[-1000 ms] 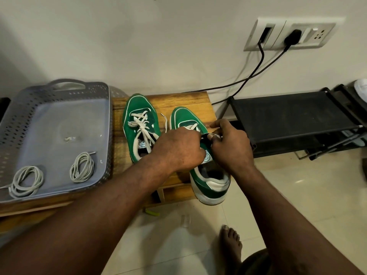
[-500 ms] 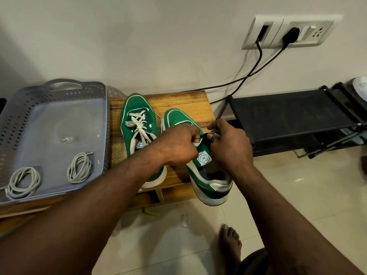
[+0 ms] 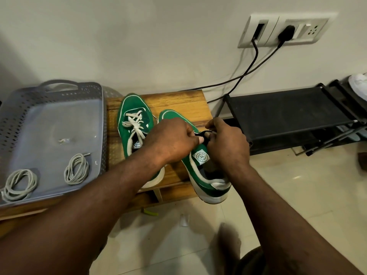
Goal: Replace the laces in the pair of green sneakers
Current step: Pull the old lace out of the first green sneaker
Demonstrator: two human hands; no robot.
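Black shoe rack [image 3: 288, 114] at right — wall socket [image 3: 286, 30] above, two black cables [image 3: 245, 75] plugged in.

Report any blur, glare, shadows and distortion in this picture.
Head view: the bare foot is motion-blurred; the held sneaker is sharp; a glint sits on the floor tiles; cables cast soft shadows on the wall; wide-angle distortion skews the shoe rack.

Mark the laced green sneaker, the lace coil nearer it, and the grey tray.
laced green sneaker [image 3: 123, 135]: head view, green outer side panel.
lace coil [image 3: 69, 173]: head view, left strands.
grey tray [image 3: 102, 135]: head view, perforated right wall.
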